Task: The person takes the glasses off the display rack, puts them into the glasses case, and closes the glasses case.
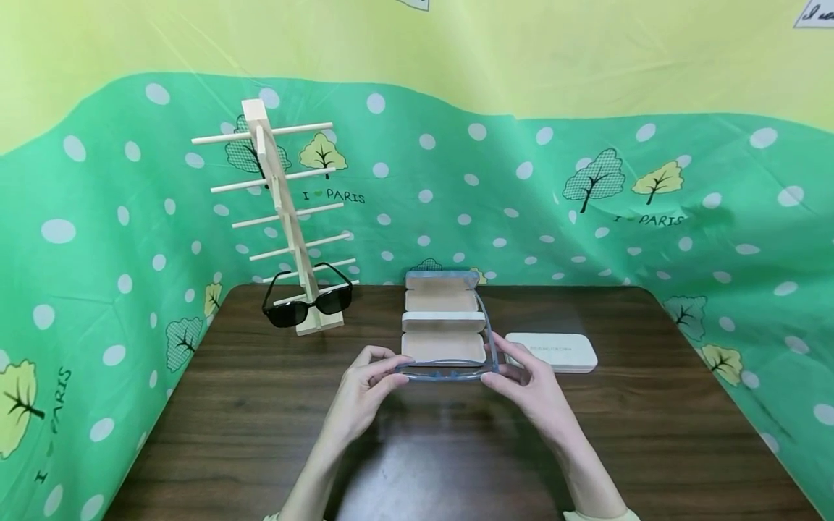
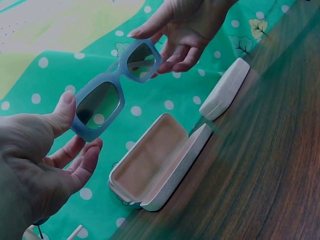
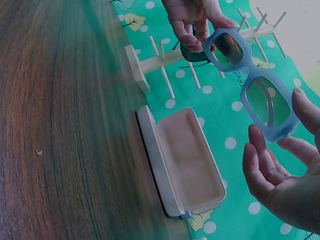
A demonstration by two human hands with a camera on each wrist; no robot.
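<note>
Blue-framed sunglasses (image 1: 447,376) with dark lenses are held between both hands. My left hand (image 1: 365,387) pinches one end of the frame between thumb and fingers. The other end is pinched by my right hand (image 1: 531,380), and one temple (image 1: 490,318) extends away from me beside it. In the left wrist view the frame (image 2: 118,74) slants across above an open eyeglass case (image 2: 155,160) with a pink lining. Seen from the head, pink-lined sections (image 1: 441,346) with pale and blue rims lie just beyond the glasses.
A closed white eyeglass case (image 1: 554,351) lies right of the open one. At the back left stands a wooden rack (image 1: 287,210) with several pegs; black sunglasses (image 1: 306,307) hang low on it. A dotted green curtain (image 1: 456,181) borders the brown table (image 1: 443,463).
</note>
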